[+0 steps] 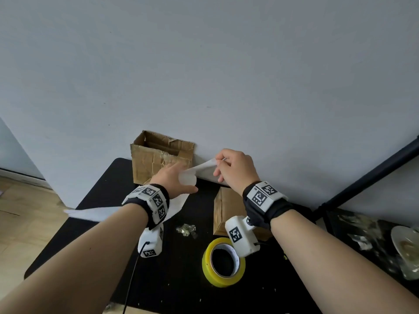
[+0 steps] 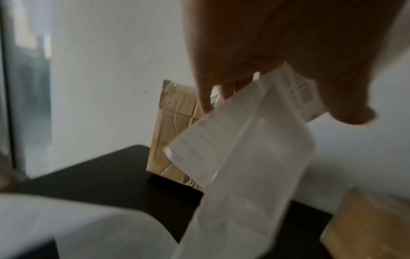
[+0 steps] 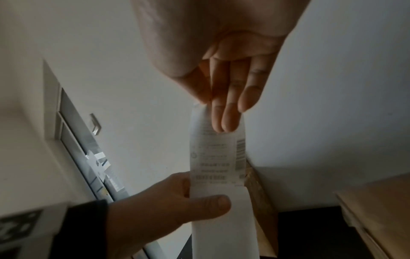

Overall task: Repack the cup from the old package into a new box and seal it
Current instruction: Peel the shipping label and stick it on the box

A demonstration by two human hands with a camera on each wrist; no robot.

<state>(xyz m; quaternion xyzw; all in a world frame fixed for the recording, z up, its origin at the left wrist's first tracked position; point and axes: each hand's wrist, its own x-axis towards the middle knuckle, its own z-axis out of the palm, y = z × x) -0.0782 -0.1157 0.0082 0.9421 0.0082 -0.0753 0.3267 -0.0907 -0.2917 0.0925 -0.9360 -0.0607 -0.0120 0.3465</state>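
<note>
- Two hands are busy, so near me only the yellow tape roll (image 1: 223, 262) lies free on the black mat (image 1: 113, 245), with crumpled clear scraps (image 1: 186, 229) just beyond it.
- Mid-scene, my left hand (image 1: 174, 177) grips the white label strip (image 3: 218, 168), thumb clamped over its backing; my right hand (image 1: 235, 169) pinches the strip's upper end between thumb and fingertips.
- Right of that, under my right wrist, sits the closed brown box (image 1: 224, 211).
- Farthest, against the wall, stands the worn open carton (image 1: 162, 155); I cannot see the cup anywhere.
- Risk, as I judge it: pulling the strip unevenly could tear it or let it curl and stick to itself, and my low wrists could knock the tape roll.
</note>
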